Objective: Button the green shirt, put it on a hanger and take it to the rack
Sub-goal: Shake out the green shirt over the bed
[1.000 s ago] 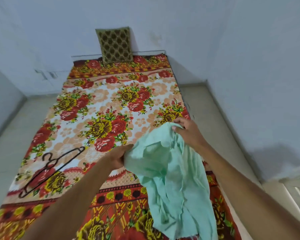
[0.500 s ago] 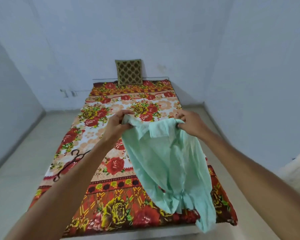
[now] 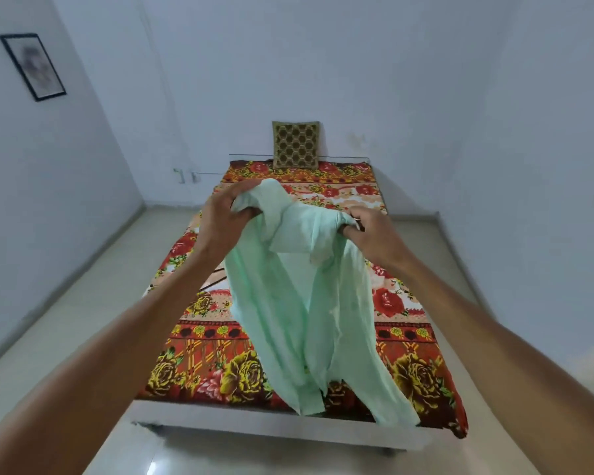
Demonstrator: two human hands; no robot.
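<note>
The left grip (image 3: 225, 221) and right grip (image 3: 367, 231) each pinch the green shirt (image 3: 288, 303), whose buttons are indistinct.

The shirt (image 3: 299, 303) hangs between left hand (image 3: 220, 224) and right hand (image 3: 371, 234), above the bed (image 3: 203, 354). Beyond them stands a cushion (image 3: 295, 144).

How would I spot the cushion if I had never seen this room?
Find the bed with the red and yellow floral cover. At its far end, a small square cushion leans upright against the pale wall. It alone is olive with a gold honeycomb pattern, not flowers.
</note>
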